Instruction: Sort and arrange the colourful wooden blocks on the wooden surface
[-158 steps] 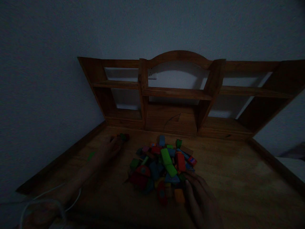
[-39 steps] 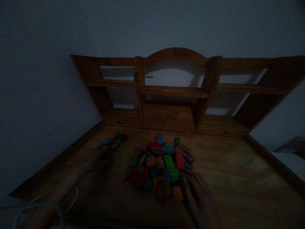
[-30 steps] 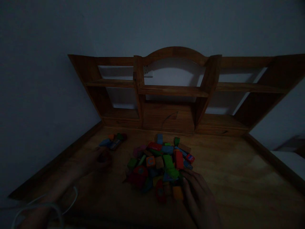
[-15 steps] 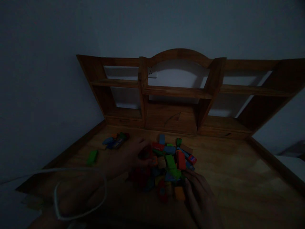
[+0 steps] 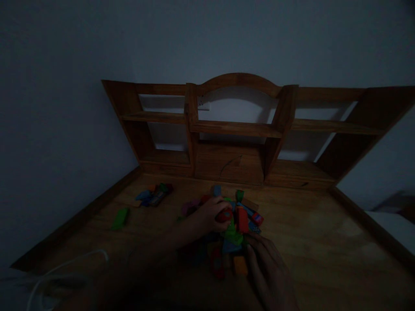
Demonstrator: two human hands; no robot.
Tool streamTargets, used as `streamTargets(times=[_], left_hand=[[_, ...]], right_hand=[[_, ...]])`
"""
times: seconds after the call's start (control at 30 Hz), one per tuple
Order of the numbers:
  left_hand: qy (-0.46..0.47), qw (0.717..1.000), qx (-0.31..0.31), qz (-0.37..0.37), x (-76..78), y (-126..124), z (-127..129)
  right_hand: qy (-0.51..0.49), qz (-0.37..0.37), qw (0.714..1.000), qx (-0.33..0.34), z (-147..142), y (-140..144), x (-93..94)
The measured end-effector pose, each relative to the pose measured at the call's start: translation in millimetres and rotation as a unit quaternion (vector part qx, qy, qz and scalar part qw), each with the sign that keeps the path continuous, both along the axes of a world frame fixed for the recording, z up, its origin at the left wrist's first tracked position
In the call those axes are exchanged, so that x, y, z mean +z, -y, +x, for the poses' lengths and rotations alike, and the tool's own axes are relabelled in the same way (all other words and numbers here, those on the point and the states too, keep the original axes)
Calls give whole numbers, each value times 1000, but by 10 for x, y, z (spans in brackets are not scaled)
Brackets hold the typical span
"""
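The left hand [image 5: 210,212] was over the middle of a heap of toy blocks [image 5: 234,230], thumb and fingers bent close around a rounded red block [image 5: 225,214]. Half a second earlier, that hand had been at the heap's left edge, apparently with this same block; it had since slid inward, and the forearm covered much of the heap's left side. By judgement, this brought the rounded red block in among the other pieces, nearer the right hand [image 5: 268,268]. That hand kept its place at the near right edge, fingers loosely bent and thumb parted; whether its fingertips gripped anything could not be told. Beside the hands showed a red brick [image 5: 242,220], a blue triangle [image 5: 231,247] and an orange block [image 5: 240,265]. Well apart to the left, on the wooden desk [image 5: 324,229], lay a lone green block [image 5: 120,218] and a small cluster of pieces [image 5: 157,197]; a wooden shelf unit [image 5: 235,128] stood behind
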State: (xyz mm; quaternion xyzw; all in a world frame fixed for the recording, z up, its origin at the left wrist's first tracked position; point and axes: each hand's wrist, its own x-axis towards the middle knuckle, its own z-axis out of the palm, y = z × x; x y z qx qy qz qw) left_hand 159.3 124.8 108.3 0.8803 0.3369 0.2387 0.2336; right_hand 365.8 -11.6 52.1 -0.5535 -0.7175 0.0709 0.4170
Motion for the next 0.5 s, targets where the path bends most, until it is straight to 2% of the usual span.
streamTargets(times=[0.17, 0.3, 0.4, 0.43, 0.5], left_hand=[[30, 999, -18, -15, 44, 96, -75], [3, 999, 16, 40, 84, 165, -244], [-35, 991, 74, 106, 105, 63, -587], [-34, 984, 101, 142, 115, -7, -749], [-33, 974, 161, 157, 136, -175, -1120]], right_hand=[[1, -8, 1000, 1, -9, 11, 13], [1, -10, 1000, 2, -4, 29, 4], [2, -8, 1000, 2, 2, 30, 0], [2, -7, 1000, 4, 3, 28, 1], [3, -6, 1000, 9, 3, 21, 5]])
